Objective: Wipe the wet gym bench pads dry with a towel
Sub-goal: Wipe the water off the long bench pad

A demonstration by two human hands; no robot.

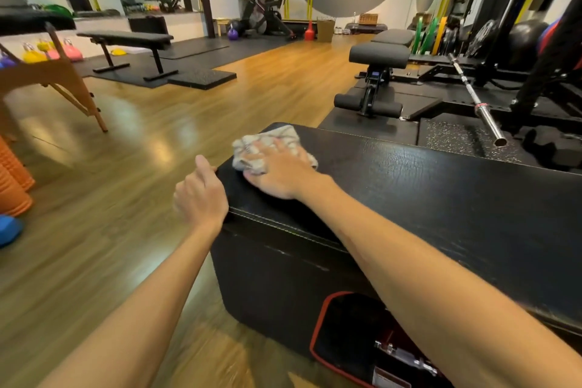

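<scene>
A wide black padded bench top (425,186) fills the lower right of the head view. A crumpled pale checked towel (252,143) lies near its far left corner. My right hand (280,172) presses flat on the towel with fingers spread. At the pad's left edge my left hand (201,195) grips the rim, its thumb on top of the pad and the other fingers hidden over the side.
Wooden floor stretches left and ahead. An adjustable bench (379,57) and a barbell (475,101) stand behind the pad at right. A flat bench (126,38) is at back left, a wooden-legged table (47,72) and orange rollers (12,179) at left.
</scene>
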